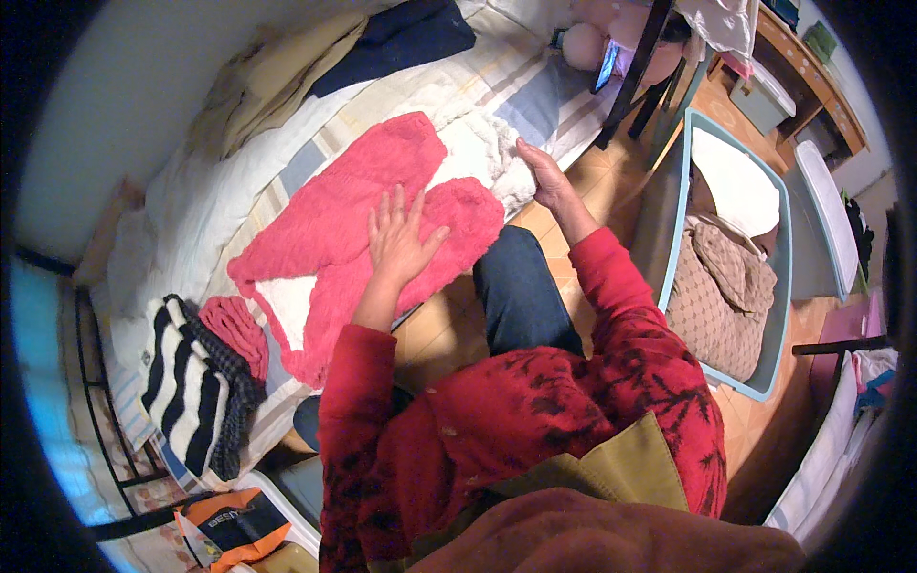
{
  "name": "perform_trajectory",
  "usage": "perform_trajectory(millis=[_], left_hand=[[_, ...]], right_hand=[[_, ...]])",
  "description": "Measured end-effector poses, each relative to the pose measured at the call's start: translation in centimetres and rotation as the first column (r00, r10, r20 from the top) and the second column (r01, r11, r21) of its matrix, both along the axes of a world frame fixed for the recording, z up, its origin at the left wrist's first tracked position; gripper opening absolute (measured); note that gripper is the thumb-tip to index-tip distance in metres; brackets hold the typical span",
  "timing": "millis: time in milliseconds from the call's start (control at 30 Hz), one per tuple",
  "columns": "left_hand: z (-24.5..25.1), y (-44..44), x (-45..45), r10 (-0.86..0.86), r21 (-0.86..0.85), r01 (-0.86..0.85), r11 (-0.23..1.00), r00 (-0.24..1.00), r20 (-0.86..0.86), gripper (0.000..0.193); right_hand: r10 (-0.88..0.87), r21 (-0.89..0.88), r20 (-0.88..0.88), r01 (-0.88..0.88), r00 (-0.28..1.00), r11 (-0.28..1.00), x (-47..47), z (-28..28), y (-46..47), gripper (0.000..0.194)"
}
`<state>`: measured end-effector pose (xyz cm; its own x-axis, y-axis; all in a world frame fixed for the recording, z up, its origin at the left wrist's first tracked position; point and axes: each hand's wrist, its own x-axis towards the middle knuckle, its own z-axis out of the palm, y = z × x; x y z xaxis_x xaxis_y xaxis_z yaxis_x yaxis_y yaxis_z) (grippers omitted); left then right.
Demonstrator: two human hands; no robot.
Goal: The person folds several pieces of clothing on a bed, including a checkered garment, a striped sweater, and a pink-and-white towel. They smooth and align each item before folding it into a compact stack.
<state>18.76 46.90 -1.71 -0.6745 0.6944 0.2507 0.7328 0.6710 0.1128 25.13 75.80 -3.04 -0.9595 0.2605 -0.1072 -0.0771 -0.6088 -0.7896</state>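
A pink fluffy garment (329,200) with a white fleece lining (473,154) lies spread on the bed. My left hand (401,240) rests palm down on the pink fabric, fingers apart, gripping nothing. At the garment's far right end, my right hand (548,175) touches the edge of the white fleece. Its thumb side shows, but the other fingers are mostly hidden, so a grip cannot be made out. To the left, a black-and-white striped folded cloth (183,383) lies beside a dark checked one (233,401) and a folded pink cloth (236,333).
Right of me stands a blue-rimmed storage bin (786,286) holding brown patterned fabric (716,301) and a white item (738,183). Its likely lid (824,215) leans behind. Navy cloth (401,46) lies across the bed (530,100). An orange-and-black bag (247,526) sits at lower left.
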Motion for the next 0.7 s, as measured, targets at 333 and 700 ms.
perform_trajectory(millis=[333, 700], left_hand=[[0.0, -0.1, -0.1, -0.027, 0.062, 0.03, 0.998, 0.999, -0.044, 0.076], [3.4, 2.9, -0.8, -0.084, 0.052, 0.083, 0.995, 0.996, 0.025, 0.074]], right_hand=[[-0.132, 0.283, 0.124, 0.092, 0.983, 0.955, -1.4, -1.1, 0.6, 0.052], [-0.225, 0.481, 0.158, 0.123, 0.961, 0.868, -3.2, -5.5, 2.9, 0.083]])
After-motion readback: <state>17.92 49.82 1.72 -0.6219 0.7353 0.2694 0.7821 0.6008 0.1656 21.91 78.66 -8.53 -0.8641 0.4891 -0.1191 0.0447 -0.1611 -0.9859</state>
